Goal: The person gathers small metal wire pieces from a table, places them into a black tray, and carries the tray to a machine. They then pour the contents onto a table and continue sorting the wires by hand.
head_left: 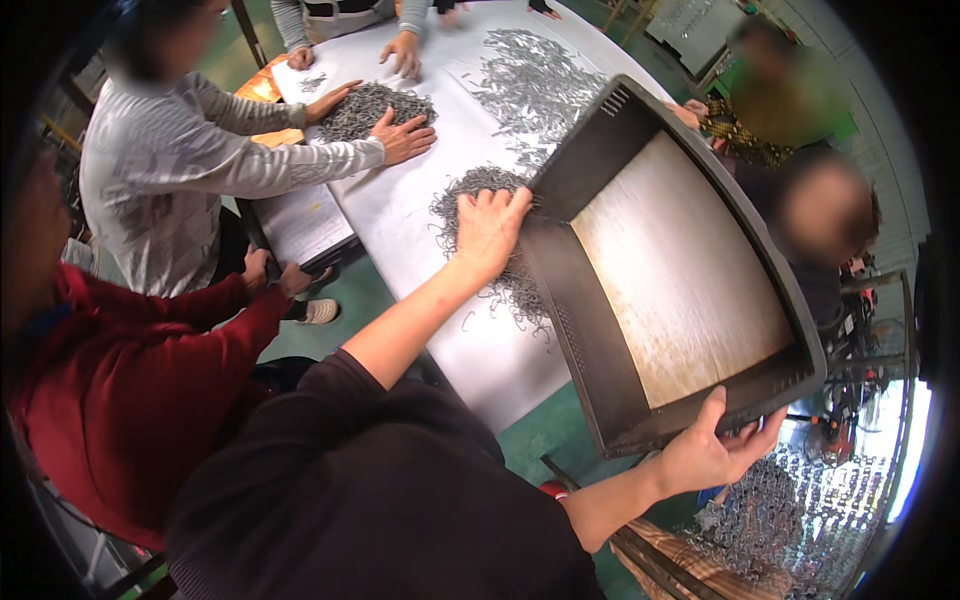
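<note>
A dark rectangular bin [585, 300] with a pale, stained inner bottom is tilted over the white table's edge, its inside facing me. My right hand [715, 447] grips its near end, thumb over the rim and fingers along the outside. My left hand [490, 232] is at a pile of thin, curved grey metal hooks [520, 290], next to the bin's left corner. Its fingers bend downward and the tips are hidden. I cannot tell whether they hold hooks or touch the bin. No hooks show inside the bin.
On the white table [400, 230], a co-worker's hands [405, 137] rest on another heap of hooks [375, 110]. Flat metal pieces [530, 85] lie spread farther back. People stand around, including a person in a red sleeve [220, 310]. A rack [870, 470] with many metal pieces stands at lower right.
</note>
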A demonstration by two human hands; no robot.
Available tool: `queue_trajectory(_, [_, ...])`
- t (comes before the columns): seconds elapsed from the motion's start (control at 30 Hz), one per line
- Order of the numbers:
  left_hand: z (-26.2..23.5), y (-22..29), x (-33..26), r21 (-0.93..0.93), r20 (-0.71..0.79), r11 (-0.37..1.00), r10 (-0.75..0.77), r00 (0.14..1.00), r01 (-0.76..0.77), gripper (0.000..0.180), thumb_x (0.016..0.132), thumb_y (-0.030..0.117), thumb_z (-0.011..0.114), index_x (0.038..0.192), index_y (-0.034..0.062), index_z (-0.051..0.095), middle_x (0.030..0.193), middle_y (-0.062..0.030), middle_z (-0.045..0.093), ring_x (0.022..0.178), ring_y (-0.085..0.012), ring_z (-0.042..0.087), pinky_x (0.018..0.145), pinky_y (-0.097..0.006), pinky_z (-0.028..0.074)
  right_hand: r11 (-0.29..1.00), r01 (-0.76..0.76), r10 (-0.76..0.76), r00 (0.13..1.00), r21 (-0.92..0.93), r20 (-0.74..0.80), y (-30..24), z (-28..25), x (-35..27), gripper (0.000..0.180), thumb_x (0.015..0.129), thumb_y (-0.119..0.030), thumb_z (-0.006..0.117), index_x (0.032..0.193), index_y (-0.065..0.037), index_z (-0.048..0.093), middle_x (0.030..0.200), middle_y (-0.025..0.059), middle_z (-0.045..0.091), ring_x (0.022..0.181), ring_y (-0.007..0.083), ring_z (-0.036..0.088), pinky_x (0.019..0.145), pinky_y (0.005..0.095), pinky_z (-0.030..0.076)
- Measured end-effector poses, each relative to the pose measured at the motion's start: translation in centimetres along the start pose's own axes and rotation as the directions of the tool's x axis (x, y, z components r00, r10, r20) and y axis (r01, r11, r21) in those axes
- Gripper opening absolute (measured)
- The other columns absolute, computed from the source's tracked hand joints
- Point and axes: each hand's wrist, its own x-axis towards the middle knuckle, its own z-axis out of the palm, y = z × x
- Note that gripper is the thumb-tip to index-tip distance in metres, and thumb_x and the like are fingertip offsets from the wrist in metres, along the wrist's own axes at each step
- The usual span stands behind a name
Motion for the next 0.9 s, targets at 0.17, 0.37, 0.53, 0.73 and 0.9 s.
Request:
queue_trajectory(0.17, [-1.5, 1.1, -2.4, -0.512, 0.171, 0.799, -0.266, 0.949, 0.316, 0.016, 0.082, 0.014, 0.065, 0.094, 0.0056, 0.059, 0.082, -0.0088, 0.067, 0.075, -0.0220, 0.063, 0.072, -0.038, 0.048, 0.998, 0.063, -0.062, 0.997, -0.025, 0.053, 0.7, -2.7, -1.1, 0.054, 0.076, 0.007, 0.063, 0.126, 0.011, 0.043, 0.119, 0.0184, 0.044, 0.109, 0.0291, 0.051, 0.093, 0.0382, 0.046])
queue_trajectory(0.37, [-1.2, 1.5, -5.5, -0.695, 0.315, 0.513, -0.413, 0.855, 0.503, 0.026, 0.075, 0.010, 0.070, 0.096, -0.0001, 0.057, 0.077, -0.0112, 0.066, 0.072, -0.0216, 0.065, 0.068, -0.033, 0.051, 0.995, 0.087, -0.084, 0.994, -0.048, 0.065, 1.6, -5.6, -3.7, 0.056, 0.075, 0.008, 0.064, 0.127, 0.011, 0.043, 0.120, 0.0182, 0.045, 0.108, 0.0288, 0.052, 0.093, 0.0373, 0.046])
queue_trajectory(0.53, [-0.1, 1.5, -7.7, -0.596, 0.241, 0.698, -0.316, 0.918, 0.397, 0.024, 0.073, 0.006, 0.067, 0.095, 0.0025, 0.058, 0.075, -0.0101, 0.064, 0.073, -0.0219, 0.063, 0.067, -0.035, 0.050, 0.999, 0.049, -0.049, 0.997, 0.000, 0.058, 1.7, -6.1, -5.5, 0.057, 0.073, 0.011, 0.064, 0.126, 0.012, 0.043, 0.120, 0.0195, 0.043, 0.109, 0.0305, 0.052, 0.091, 0.0380, 0.047])
queue_trajectory(0.73, [1.1, 0.1, -8.7, -0.720, 0.365, 0.407, -0.468, 0.805, 0.563, 0.017, 0.071, 0.007, 0.067, 0.087, 0.0029, 0.062, 0.075, -0.0055, 0.064, 0.071, -0.0162, 0.062, 0.066, -0.029, 0.050, 0.999, -0.008, 0.010, 0.999, -0.052, 0.044, 1.1, -3.9, -7.4, 0.057, 0.069, 0.012, 0.061, 0.124, 0.007, 0.049, 0.114, 0.0128, 0.047, 0.100, 0.0246, 0.056, 0.076, 0.0323, 0.051])
queue_trajectory(0.9, [0.6, -2.5, -10.4, -0.644, -0.028, 0.754, 0.146, 0.989, -0.129, 0.014, 0.069, 0.003, 0.063, 0.082, 0.0024, 0.065, 0.071, -0.0087, 0.062, 0.065, -0.0183, 0.060, 0.064, -0.030, 0.050, 0.988, 0.102, -0.092, 0.992, -0.113, 0.090, 0.6, -3.5, -9.1, 0.055, 0.068, 0.010, 0.059, 0.122, 0.002, 0.052, 0.113, 0.0110, 0.048, 0.098, 0.0204, 0.055, 0.071, 0.0277, 0.050])
